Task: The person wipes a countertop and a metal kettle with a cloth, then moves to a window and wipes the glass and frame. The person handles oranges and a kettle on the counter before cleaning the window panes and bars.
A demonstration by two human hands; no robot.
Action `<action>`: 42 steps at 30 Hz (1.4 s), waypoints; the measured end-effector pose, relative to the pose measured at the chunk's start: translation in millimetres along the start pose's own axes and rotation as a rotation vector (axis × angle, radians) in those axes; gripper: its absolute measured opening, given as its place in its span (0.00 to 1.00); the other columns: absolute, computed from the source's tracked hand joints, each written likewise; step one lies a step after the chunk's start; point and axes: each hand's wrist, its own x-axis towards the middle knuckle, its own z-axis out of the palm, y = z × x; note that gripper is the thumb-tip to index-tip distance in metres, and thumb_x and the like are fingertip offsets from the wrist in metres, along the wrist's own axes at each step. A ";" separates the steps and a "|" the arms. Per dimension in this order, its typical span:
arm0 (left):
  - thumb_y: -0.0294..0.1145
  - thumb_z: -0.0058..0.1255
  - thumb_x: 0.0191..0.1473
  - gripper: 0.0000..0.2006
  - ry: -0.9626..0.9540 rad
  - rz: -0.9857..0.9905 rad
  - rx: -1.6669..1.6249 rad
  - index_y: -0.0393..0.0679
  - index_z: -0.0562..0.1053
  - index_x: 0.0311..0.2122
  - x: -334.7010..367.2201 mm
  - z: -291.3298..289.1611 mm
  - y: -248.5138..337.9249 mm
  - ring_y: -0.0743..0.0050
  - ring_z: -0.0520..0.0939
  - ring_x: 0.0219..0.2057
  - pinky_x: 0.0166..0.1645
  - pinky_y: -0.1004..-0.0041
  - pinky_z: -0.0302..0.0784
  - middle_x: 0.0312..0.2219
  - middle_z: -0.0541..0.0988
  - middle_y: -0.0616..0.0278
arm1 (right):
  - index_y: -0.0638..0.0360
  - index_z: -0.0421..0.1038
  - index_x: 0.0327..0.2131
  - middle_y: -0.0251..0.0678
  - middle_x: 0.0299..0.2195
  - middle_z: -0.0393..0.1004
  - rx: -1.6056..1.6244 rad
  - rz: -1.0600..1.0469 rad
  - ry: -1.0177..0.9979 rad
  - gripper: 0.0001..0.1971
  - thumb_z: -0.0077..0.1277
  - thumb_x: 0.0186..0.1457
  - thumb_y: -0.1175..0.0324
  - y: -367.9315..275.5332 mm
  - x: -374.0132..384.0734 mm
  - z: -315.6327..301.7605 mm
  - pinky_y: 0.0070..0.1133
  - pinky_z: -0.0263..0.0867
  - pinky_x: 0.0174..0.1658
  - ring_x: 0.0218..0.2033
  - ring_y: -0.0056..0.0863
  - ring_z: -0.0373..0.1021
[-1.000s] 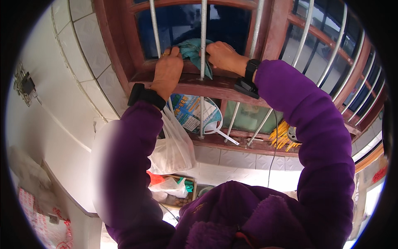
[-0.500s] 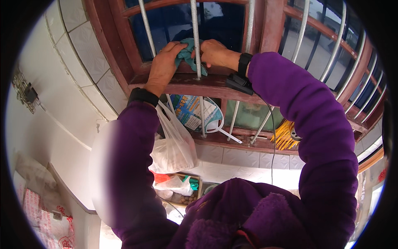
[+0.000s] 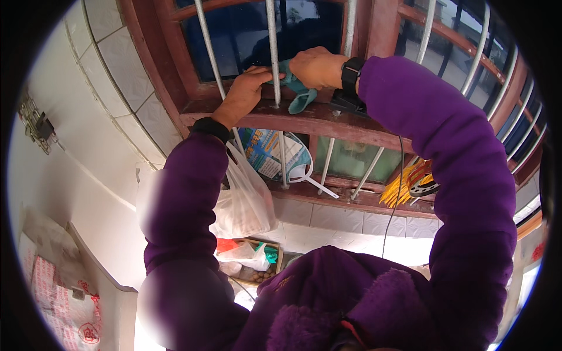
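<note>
A teal cloth (image 3: 302,100) is bunched behind a metal window bar (image 3: 273,50), just above the red-brown wooden sill (image 3: 293,120). My right hand (image 3: 318,68) is closed round the cloth to the right of the bar, and a loose end hangs below the fingers. From the left, my left hand (image 3: 244,93) reaches in. Its fingertips pass behind the same bar and meet the cloth's left edge; the bar partly hides this grip. Both wrists wear black bands. Behind the hands is a dark glass pane (image 3: 234,44) in a wooden frame.
Below the sill, a white plastic bag (image 3: 243,202) hangs beside a printed hand fan (image 3: 275,155). A black device (image 3: 348,104) with a cable sits by my right wrist. Yellow bristles (image 3: 398,187) show under my right arm. A box (image 3: 257,263) holds bags and round items.
My right hand has moved right and slightly up, drawing the cloth rightward past the bar. My left hand has shifted a little to the right and lower, its fingertips now behind the bar.
</note>
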 end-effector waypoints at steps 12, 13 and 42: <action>0.11 0.44 0.50 0.26 -0.152 -0.103 -0.099 0.51 0.73 0.53 11.7 -0.4 -6.3 0.56 0.72 0.54 0.61 0.68 0.65 0.50 0.72 0.60 | 0.61 0.78 0.29 0.42 0.33 0.79 -0.157 -0.229 0.129 0.05 0.54 0.47 0.75 12.4 -20.8 22.7 0.32 0.71 0.36 0.36 0.40 0.77; 0.12 0.46 0.49 0.24 -0.125 -0.066 -0.113 0.49 0.73 0.50 11.6 2.7 -5.2 0.55 0.72 0.53 0.60 0.68 0.66 0.48 0.73 0.60 | 0.62 0.77 0.29 0.44 0.33 0.79 -0.116 -0.222 0.138 0.05 0.54 0.47 0.76 13.0 -20.3 24.5 0.33 0.71 0.37 0.36 0.40 0.77; 0.14 0.50 0.48 0.19 0.027 -0.116 -0.125 0.49 0.80 0.43 14.8 17.7 -2.9 0.56 0.77 0.42 0.47 0.66 0.73 0.40 0.74 0.58 | 0.67 0.75 0.28 0.50 0.29 0.76 -0.143 -0.249 0.159 0.05 0.49 0.47 0.78 4.0 -39.9 25.0 0.33 0.73 0.35 0.32 0.47 0.76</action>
